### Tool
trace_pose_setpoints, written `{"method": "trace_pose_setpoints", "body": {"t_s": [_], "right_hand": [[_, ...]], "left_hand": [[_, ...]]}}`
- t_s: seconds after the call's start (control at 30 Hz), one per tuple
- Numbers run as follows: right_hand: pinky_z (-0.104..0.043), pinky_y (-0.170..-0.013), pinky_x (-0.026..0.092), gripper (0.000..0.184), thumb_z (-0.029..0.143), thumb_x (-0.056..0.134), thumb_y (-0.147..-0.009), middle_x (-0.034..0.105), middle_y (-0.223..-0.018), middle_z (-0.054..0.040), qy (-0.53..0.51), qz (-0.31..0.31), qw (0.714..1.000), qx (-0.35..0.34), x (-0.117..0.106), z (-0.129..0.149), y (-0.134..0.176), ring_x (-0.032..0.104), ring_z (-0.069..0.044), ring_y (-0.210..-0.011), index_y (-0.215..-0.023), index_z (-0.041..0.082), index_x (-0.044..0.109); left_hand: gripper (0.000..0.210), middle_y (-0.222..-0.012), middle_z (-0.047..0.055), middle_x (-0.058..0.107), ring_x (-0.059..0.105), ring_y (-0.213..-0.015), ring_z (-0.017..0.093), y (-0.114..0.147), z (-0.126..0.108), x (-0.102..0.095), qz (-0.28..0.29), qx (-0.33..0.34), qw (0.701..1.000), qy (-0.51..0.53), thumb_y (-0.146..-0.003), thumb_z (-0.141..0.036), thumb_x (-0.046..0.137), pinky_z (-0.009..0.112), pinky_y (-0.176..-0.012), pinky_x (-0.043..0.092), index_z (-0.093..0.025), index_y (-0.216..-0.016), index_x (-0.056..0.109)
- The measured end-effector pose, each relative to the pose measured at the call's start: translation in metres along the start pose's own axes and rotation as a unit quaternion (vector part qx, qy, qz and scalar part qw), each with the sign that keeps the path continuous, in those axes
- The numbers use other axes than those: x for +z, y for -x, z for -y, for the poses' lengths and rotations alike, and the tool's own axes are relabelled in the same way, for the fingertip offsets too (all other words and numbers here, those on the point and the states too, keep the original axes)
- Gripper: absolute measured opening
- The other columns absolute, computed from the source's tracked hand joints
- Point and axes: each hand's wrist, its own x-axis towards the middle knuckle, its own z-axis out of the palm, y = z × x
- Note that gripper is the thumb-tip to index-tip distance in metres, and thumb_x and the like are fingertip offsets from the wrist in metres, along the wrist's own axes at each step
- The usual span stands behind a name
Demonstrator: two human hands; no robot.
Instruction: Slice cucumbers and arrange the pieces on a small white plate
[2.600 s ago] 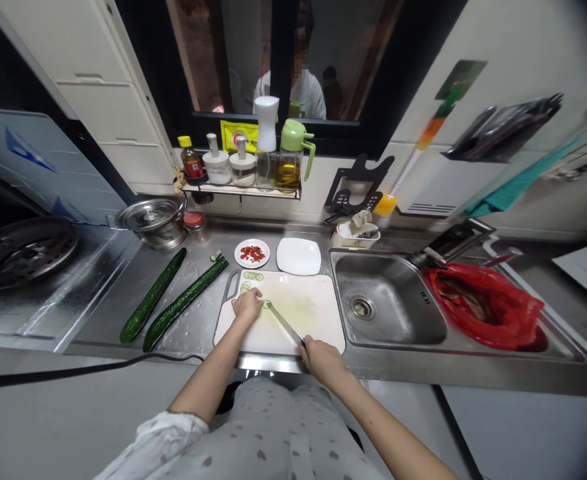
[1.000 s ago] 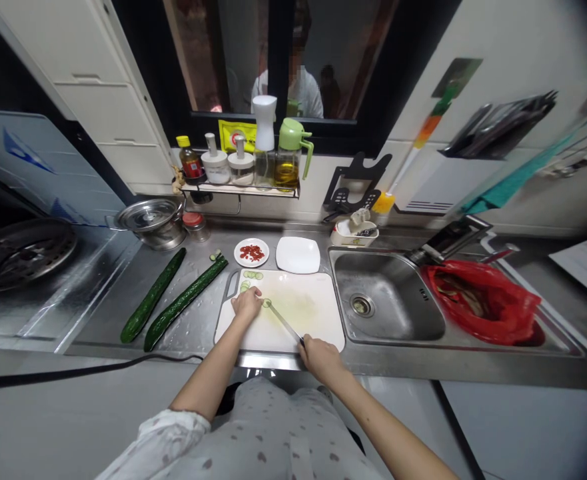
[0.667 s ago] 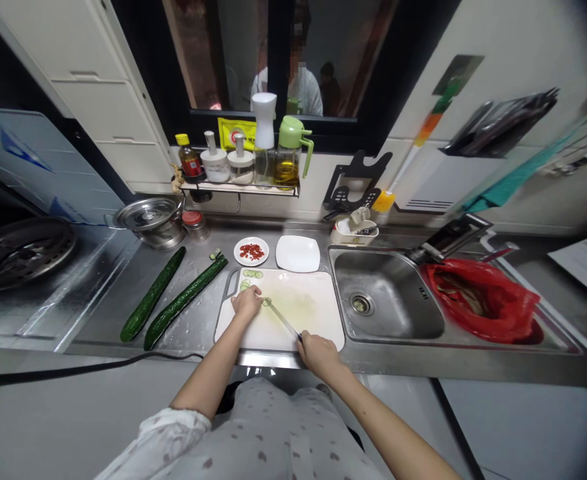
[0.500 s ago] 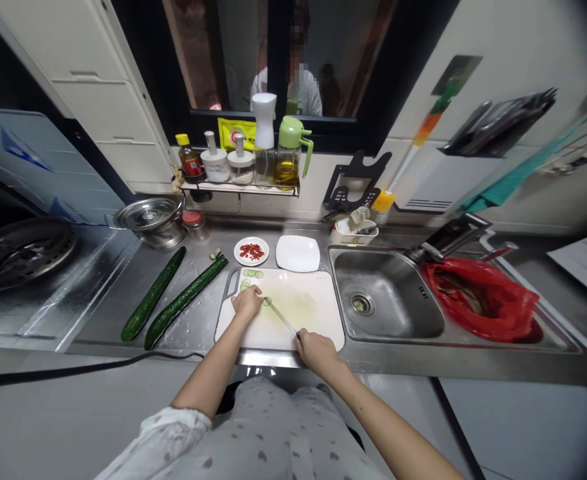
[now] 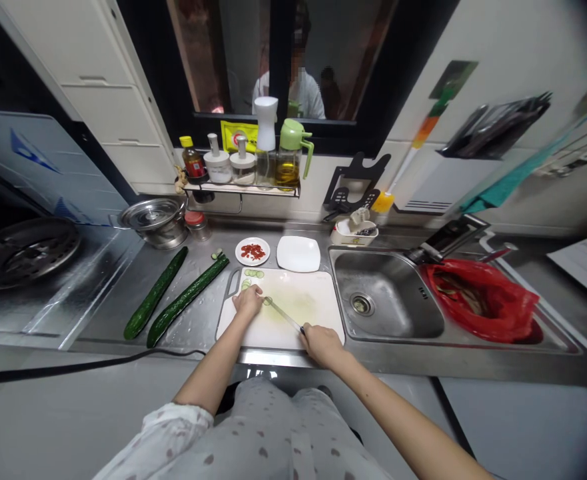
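On the white cutting board (image 5: 283, 337), my right hand (image 5: 323, 345) is closed around the dark handle of a knife (image 5: 286, 317). Its blade slants away to the left, with the tip by a thin cucumber slice (image 5: 268, 301). My left hand (image 5: 247, 303) is curled at the board's left half, thumb and fingertips at the edge of that slice. Just beyond the left hand lie several pale green cucumber slices (image 5: 254, 273), some partly hidden by its fingers. Two whole-looking cucumbers, one farther left (image 5: 157, 293) and one nearer (image 5: 189, 301), rest on the steel counter.
Behind the board stand a small plate of chopped red pieces (image 5: 246, 261) and a white square dish (image 5: 298, 255). To the right are the sink (image 5: 393, 310) and a red plastic bag (image 5: 503, 307). A lidded steel pot (image 5: 156, 227) sits back left, below a condiment shelf (image 5: 243, 189).
My right hand and the knife handle have shifted slightly right and away from me. My left hand stays by the slice. The whole view has moved a little.
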Motion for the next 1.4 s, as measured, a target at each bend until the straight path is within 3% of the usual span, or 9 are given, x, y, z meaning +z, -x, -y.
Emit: {"method": "trace_pose_setpoints", "body": {"t_s": [0.37,0.6,0.8,1.2,1.4], "right_hand": [[-0.033,-0.078,0.043,0.035,0.039,0.034,-0.095,0.069,-0.099,-0.0153,-0.028,-0.005,0.999,0.015,0.011,-0.017,0.014,0.065,-0.026,-0.098,-0.106,0.016,0.059],[-0.03,-0.079,0.041,0.042,0.046,0.027,-0.097,0.069,-0.101,-0.0136,-0.089,-0.037,0.988,0.122,0.018,-0.033,0.014,0.064,-0.023,-0.097,-0.111,0.019,0.056],[-0.031,-0.078,0.042,0.045,0.047,0.026,-0.096,0.069,-0.1,-0.0135,-0.092,-0.052,0.984,0.144,0.015,-0.042,0.004,0.064,-0.025,-0.097,-0.111,0.018,0.057],[-0.032,-0.079,0.043,0.044,0.046,0.027,-0.096,0.069,-0.102,-0.0134,-0.12,-0.056,0.98,0.148,0.018,-0.028,-0.009,0.064,-0.025,-0.099,-0.111,0.017,0.056],[-0.033,-0.08,0.043,0.043,0.045,0.027,-0.096,0.068,-0.103,-0.0143,-0.124,-0.047,0.98,0.147,0.017,-0.029,-0.012,0.064,-0.024,-0.1,-0.111,0.018,0.057]], "left_hand": [[0.018,-0.095,0.0,0.071,0.06,-0.1,0.021,0.002,0.001,-0.002,0.006,0.016,1.0,-0.001,-0.078,-0.029,0.058,0.036,-0.089,0.034,-0.028,-0.095,0.062],[0.023,-0.104,0.005,0.067,0.057,-0.104,0.023,0.019,-0.001,0.003,-0.018,0.08,0.996,-0.035,-0.085,-0.032,0.053,0.038,-0.089,0.034,-0.027,-0.105,0.063],[0.029,-0.11,0.009,0.063,0.053,-0.108,0.026,0.028,-0.007,0.007,-0.045,0.102,0.991,-0.076,-0.088,-0.035,0.047,0.04,-0.092,0.031,-0.026,-0.11,0.064],[0.016,-0.106,0.006,0.065,0.055,-0.104,0.023,0.024,-0.008,0.006,-0.045,0.092,0.993,-0.054,-0.083,-0.028,0.054,0.036,-0.088,0.034,-0.024,-0.094,0.065],[0.006,-0.087,-0.002,0.069,0.061,-0.087,0.017,0.026,-0.007,0.002,-0.017,0.049,0.998,0.027,-0.08,-0.03,0.059,0.031,-0.083,0.035,-0.024,-0.082,0.061]]}}
